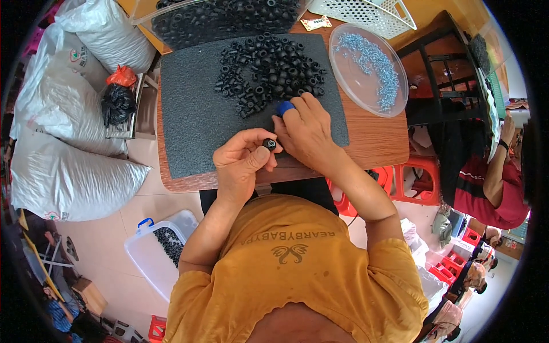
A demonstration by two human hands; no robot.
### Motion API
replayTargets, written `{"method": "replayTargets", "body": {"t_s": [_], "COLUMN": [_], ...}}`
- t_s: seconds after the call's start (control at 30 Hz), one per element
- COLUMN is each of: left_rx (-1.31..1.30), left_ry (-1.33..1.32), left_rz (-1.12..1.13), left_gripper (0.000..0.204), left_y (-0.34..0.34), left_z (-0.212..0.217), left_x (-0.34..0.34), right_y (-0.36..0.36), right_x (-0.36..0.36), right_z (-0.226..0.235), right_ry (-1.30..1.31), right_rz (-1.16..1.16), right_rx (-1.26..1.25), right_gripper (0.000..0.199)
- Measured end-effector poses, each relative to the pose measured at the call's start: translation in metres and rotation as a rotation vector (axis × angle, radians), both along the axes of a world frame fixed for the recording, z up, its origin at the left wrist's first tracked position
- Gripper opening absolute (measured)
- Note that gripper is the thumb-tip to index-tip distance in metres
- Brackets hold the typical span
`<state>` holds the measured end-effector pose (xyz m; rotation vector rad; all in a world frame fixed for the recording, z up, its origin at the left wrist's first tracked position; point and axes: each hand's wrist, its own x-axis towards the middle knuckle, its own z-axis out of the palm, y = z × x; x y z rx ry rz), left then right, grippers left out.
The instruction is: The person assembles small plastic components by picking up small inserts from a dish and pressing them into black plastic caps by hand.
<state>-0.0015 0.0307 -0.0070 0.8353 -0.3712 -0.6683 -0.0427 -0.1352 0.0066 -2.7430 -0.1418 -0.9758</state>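
Note:
My left hand point(243, 160) pinches a small black rubber ring point(269, 144) between thumb and fingers, just above the near edge of a dark foam mat point(189, 114). My right hand point(306, 134) touches the same ring from the right; its index finger wears a blue fingertip cover point(285, 107). A heap of the same black rings point(269, 71) lies on the mat just beyond both hands. A clear round dish point(349, 80) with small pale blue pieces point(372, 60) sits to the right of the mat.
The mat lies on a small wooden table point(372, 143). A clear bin of black rings point(223, 20) and a white perforated basket point(372, 12) stand at the back. White sacks point(68, 114) pile at left. A clear tub point(154, 251) sits on the floor. Another person point(492, 183) sits at right.

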Motion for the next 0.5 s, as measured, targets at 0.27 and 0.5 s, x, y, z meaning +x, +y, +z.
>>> {"method": "replayTargets", "body": {"t_s": [0.27, 0.5], "left_rx": [0.046, 0.289], "left_ry": [-0.071, -0.172], "left_rz": [0.026, 0.104], "left_gripper": [0.026, 0.023], "left_y": [-0.003, -0.003], "left_z": [0.001, 0.007], "left_x": [-0.003, -0.008], "right_y": [-0.004, 0.010], "right_x": [-0.015, -0.042], "right_z": [0.007, 0.038], "right_ry": [0.053, 0.215], "right_rz": [-0.029, -0.040], "right_rx": [0.063, 0.893], "right_gripper": [0.017, 0.016]}}
